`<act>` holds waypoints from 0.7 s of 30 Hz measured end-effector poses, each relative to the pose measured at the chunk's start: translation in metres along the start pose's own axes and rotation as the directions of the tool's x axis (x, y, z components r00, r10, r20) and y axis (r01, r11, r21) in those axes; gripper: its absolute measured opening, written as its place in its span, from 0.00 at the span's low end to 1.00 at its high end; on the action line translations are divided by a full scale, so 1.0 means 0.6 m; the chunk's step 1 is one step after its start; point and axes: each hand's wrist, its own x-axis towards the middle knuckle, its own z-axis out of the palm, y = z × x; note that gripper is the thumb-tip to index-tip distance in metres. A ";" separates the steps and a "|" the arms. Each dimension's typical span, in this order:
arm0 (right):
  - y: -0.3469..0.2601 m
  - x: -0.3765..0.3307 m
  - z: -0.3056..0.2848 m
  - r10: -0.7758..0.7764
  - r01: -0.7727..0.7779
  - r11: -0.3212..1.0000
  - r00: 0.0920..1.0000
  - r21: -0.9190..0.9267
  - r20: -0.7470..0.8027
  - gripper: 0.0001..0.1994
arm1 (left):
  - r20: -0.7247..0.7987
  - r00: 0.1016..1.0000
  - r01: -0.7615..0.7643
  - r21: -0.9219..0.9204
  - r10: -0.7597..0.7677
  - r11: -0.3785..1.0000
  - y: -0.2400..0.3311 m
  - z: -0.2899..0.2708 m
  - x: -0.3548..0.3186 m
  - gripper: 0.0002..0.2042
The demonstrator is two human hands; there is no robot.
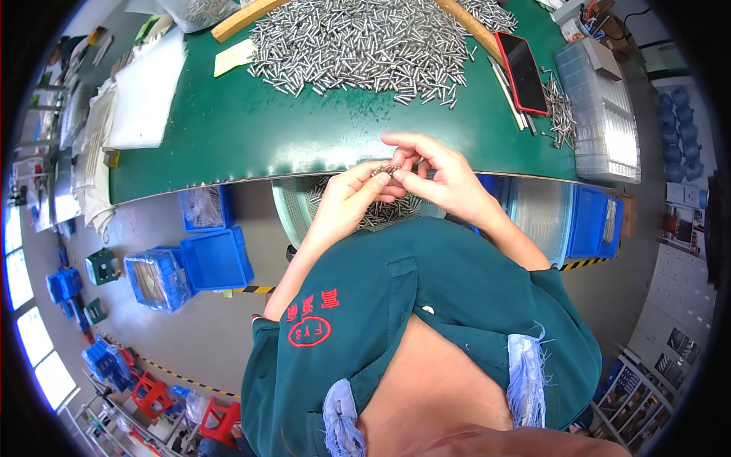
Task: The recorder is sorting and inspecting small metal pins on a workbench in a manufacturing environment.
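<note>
Over the front edge of the green table [251, 133], my two hands meet. My left hand [347, 199] is closed, with several small metal pins [387, 171] showing at its thumb and fingertips. My right hand [449, 181] touches the same pins with thumb and fingers bent in, its index finger raised. Its fingertips are partly hidden, so their exact grip is unclear. Below the hands stands a pale green basket [287, 204] with more metal pins [381, 215] in it. A wide heap of the pins [365, 49] covers the back of the table.
Wooden bars [245, 19] flank the heap. A red-edged phone [522, 72], pens [505, 93] and a small pin pile [560, 114] lie at the right, beside clear plastic trays [601, 114]. White sheets [148, 91] lie at the left. Blue bins [215, 259] stand below.
</note>
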 end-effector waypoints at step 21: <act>0.013 0.012 0.005 0.091 -0.091 0.990 0.996 0.109 0.003 0.20 | 0.005 0.989 0.146 -0.066 -0.146 0.987 0.004 -0.004 0.003 0.15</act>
